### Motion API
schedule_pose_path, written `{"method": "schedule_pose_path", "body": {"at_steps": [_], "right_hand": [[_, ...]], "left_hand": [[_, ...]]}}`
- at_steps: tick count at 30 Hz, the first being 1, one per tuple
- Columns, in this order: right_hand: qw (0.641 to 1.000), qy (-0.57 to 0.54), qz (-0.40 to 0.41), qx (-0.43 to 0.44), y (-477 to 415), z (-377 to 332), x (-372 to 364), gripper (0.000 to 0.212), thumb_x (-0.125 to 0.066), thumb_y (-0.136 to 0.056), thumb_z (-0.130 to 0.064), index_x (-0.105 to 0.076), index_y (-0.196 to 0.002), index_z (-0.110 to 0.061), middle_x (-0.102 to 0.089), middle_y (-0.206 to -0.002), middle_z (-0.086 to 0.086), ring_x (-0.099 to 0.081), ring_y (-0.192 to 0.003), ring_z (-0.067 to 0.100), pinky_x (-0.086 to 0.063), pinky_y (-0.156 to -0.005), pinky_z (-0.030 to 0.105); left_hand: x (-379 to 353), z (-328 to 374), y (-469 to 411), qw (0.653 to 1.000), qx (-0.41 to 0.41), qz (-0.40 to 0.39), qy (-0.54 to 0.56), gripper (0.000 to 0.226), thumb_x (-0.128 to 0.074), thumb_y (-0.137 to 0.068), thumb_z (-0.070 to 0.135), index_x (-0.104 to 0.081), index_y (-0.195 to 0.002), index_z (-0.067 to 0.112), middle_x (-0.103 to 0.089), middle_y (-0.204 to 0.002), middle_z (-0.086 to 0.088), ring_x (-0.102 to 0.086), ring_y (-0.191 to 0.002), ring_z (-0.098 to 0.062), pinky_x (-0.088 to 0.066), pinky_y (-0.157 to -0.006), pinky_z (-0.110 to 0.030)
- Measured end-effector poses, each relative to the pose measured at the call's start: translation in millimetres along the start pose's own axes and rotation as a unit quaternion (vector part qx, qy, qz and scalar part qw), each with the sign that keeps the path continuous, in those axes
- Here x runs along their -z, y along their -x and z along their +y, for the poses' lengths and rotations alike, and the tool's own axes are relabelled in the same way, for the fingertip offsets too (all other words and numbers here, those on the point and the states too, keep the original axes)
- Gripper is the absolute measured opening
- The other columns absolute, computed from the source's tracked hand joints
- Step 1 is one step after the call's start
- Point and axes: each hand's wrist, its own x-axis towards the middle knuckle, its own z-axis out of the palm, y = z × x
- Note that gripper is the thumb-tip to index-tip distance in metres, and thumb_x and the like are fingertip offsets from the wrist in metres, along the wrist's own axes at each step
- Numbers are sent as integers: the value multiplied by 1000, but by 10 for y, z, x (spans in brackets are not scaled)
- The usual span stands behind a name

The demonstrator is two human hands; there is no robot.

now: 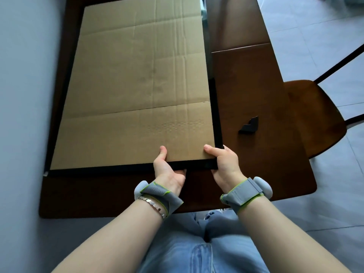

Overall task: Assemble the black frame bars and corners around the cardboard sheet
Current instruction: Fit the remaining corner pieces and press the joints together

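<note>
A large cardboard sheet (136, 85) lies flat on a dark wooden table (256, 154). A black frame bar (98, 170) runs along its near edge and another black bar (213, 107) along its right edge. My left hand (167, 168) grips the near bar, thumb on the cardboard and fingers under the bar. My right hand (224, 164) holds the near right corner where the two bars meet, thumb on top. A loose black corner piece (249, 125) sits on the table to the right of the sheet.
A wall runs along the left side of the table. A wooden chair (313, 117) stands at the right beside the table. The near left end of the bar (45, 173) shows a pale tip. Tiled floor lies beyond.
</note>
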Motion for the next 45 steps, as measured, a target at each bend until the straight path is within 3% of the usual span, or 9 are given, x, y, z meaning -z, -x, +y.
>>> {"method": "schedule_pose_path", "body": {"at_steps": [4,8,12,16,25,28,30,32,45], "right_hand": [[985,152,-17,82,54,0,70,50,-68,-82,-8,-46,-127,-5,-63,-116,13,-62,-100,21,-51,-94,37],[875,391,33,285,249,-39,309,84,-82,-68,-26,-39,-138,-15,-51,-122,-4,-47,-113,6,-39,-99,22],[778,451,64,433,335,67,418,88,-87,-57,-26,-49,-131,2,-58,-127,15,-51,-117,15,-34,-101,14],[751,443,97,480,315,98,379,78,-85,-56,-21,-56,-121,11,-64,-114,25,-62,-109,34,-33,-98,16],[675,520,56,520,252,32,427,74,-80,-56,-33,-62,-112,11,-71,-102,21,-69,-95,31,-45,-90,25],[791,455,7,408,272,-49,397,66,-85,-60,-25,-62,-117,-3,-71,-104,8,-69,-94,17,-52,-88,24],[934,270,-60,226,341,-145,379,60,-80,-69,-10,-56,-125,-8,-67,-111,9,-66,-99,15,-56,-84,24],[992,88,-54,78,390,-196,376,45,-69,-81,-6,-54,-123,0,-63,-115,20,-63,-107,27,-57,-81,27],[994,-107,-2,-17,308,-97,208,12,-50,-90,5,-54,-92,-6,-66,-83,13,-63,-80,23,-54,-75,35]], "left_hand": [[13,27,-38,999,13,-5,37,25,-61,-89,36,-62,-92,11,-65,-96,-11,-63,-89,-32,-48,-89,-50],[-87,-15,17,998,24,-10,50,26,-62,-87,40,-64,-89,14,-65,-102,-9,-63,-89,-31,-47,-92,-51],[-168,-25,81,999,12,-7,47,27,-61,-87,42,-62,-82,16,-65,-97,-5,-60,-77,-26,-47,-94,-47],[-178,-8,116,999,-6,-15,38,23,-60,-89,38,-61,-84,16,-64,-88,-5,-61,-76,-25,-50,-90,-45],[-116,27,134,1000,-26,-17,-1,25,-59,-90,37,-61,-82,13,-64,-81,-5,-62,-72,-25,-54,-73,-41],[-121,27,104,1000,-18,-17,8,25,-59,-90,37,-61,-82,13,-64,-82,-6,-62,-74,-25,-53,-80,-42],[-122,16,82,1000,-13,-16,20,25,-60,-90,37,-61,-83,13,-64,-84,-6,-62,-75,-26,-52,-85,-44],[-121,11,86,999,-8,-19,26,24,-61,-89,37,-61,-83,14,-64,-87,-5,-62,-78,-26,-51,-90,-45],[-87,-49,48,999,-26,-15,24,22,-63,-87,37,-62,-90,14,-66,-90,-5,-64,-85,-26,-53,-88,-44]]}}
